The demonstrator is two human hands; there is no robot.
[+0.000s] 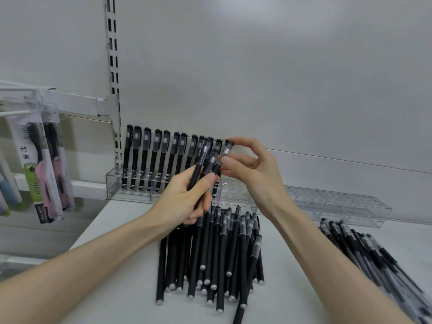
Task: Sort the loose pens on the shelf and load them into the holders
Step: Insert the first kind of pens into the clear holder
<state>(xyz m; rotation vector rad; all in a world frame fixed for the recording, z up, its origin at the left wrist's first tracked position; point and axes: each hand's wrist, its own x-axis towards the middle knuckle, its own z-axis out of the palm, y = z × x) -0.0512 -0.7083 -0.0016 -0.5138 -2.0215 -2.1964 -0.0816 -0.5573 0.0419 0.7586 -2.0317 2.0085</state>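
Bundle (203,163) of black pens upright in left hand (187,197), fingers wrapped round barrels, above front of shelf (304,265). Right hand (250,169) pinching one pen (224,157) by capped end, thumb and fingers (236,141) closed on it, beside bundle. Behind hands: clear holder (112,181), left part filled with row of standing pens (159,157). Second clear holder (339,204) to right. Loose pile (210,253) flat on shelf below hands. Another pile (374,258) far right. Packaged brushes (46,164) hanging at left.

Head camera looks forward and down (close) over the shelf (131,288).
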